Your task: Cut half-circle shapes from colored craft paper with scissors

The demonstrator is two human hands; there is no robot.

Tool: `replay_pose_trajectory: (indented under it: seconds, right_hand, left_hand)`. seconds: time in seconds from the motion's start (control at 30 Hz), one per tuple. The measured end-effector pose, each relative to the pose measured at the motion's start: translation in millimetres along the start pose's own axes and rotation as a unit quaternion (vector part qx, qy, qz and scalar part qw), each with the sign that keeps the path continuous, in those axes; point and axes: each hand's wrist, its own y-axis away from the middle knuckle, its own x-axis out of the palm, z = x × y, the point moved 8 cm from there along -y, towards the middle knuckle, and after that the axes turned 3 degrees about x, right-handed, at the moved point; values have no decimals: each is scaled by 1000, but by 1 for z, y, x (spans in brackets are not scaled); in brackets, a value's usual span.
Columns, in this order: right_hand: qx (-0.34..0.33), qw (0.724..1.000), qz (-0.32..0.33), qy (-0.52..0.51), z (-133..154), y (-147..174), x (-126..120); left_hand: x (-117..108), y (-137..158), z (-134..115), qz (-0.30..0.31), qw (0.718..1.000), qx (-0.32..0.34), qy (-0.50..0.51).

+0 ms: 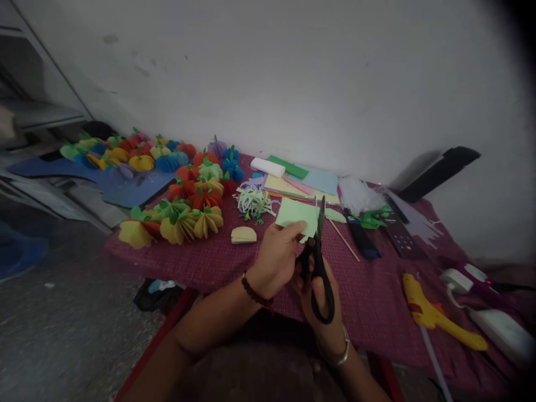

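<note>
Pinched in my left hand (278,257) is a light green sheet of paper (293,212), held up over the table. My right hand (320,304) grips black-handled scissors (320,229) with fingers through the loops. The blades are parted, pointing away from me, at the paper's right edge. A cut light green half-round piece (336,215) lies just beyond the blades. Left of the paper sits a pile of thin paper strips (254,202). A small stack of pale yellow half-round pieces (243,235) rests nearer to me.
Many coloured paper pumpkins (180,190) cover the left side, some on a blue table (121,187). Coloured sheets (318,181) lie by the wall. A wooden stick (344,240), green cut-outs (372,218) and a yellow glue gun (435,318) with power sockets (458,281) are to the right.
</note>
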Motion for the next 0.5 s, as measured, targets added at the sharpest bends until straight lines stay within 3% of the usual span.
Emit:
replay_pose_trajectory:
  seconds: [0.13, 0.5]
  right_hand:
    - [19, 999, 12, -26, -1, 3, 4]
    - [29, 999, 4, -14, 1, 2, 1]
  left_hand:
    - [1, 0, -5, 7, 1000, 26, -10]
    - [3, 1, 3, 14, 999, -30, 13]
